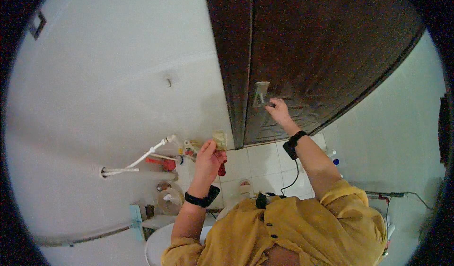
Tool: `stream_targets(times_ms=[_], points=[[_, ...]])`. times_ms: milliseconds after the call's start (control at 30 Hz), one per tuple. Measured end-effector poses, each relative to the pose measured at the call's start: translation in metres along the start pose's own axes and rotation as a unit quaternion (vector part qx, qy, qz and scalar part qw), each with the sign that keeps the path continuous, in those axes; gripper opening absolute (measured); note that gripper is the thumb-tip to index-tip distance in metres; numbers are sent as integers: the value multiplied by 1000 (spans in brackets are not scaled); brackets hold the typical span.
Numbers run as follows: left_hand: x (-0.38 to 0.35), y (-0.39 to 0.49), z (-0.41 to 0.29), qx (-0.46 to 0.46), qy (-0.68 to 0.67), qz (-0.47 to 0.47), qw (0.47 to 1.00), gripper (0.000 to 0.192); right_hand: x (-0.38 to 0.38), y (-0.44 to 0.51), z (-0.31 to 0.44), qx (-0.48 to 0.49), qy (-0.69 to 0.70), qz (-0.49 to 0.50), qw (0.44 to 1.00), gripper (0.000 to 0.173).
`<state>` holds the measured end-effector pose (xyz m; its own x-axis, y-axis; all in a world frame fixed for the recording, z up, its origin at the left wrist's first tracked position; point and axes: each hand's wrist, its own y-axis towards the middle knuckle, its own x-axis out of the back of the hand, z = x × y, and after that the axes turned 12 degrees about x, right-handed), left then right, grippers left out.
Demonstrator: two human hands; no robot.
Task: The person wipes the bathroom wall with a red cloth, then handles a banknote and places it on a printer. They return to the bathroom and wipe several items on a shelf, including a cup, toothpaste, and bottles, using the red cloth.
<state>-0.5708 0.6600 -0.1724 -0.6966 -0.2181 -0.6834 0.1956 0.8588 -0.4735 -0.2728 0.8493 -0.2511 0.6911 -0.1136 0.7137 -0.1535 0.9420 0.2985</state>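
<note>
My left hand [208, 154] grips a flat hand tool with a pale yellowish head [220, 140] and a red handle [222, 169]. The head points up and away from me; whether it is a brush or a scraper is not clear. My right hand [279, 110] is raised at the dark brown panelled door [312, 53], just right of the light metal handle plate [261, 93]. Its thumb and fingers curl around a small dark spot by the plate. I cannot tell whether they hold the lever or only hover beside it.
On the left wall [134, 60] are a hook [169, 83] and a white pipe [149, 155]. Near it are a red plastic item [166, 163] and a clear bag [171, 199]. White floor tiles [262, 159] meet the door frame. A black cable [297, 175] hangs from my right wrist device.
</note>
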Motion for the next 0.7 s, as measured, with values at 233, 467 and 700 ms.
stream_targets(times_ms=[233,467,700], points=[[-14,14,10,38,-9,9,999,17,5,-28,9,-44,64,37,996,46],[-35,-1,42,-2,-2,47,999,20,47,-108,23,123,-68,10,990,30],[-61,-29,82,37,25,80,996,20,120,-228,33,155,-74,29,985,21]])
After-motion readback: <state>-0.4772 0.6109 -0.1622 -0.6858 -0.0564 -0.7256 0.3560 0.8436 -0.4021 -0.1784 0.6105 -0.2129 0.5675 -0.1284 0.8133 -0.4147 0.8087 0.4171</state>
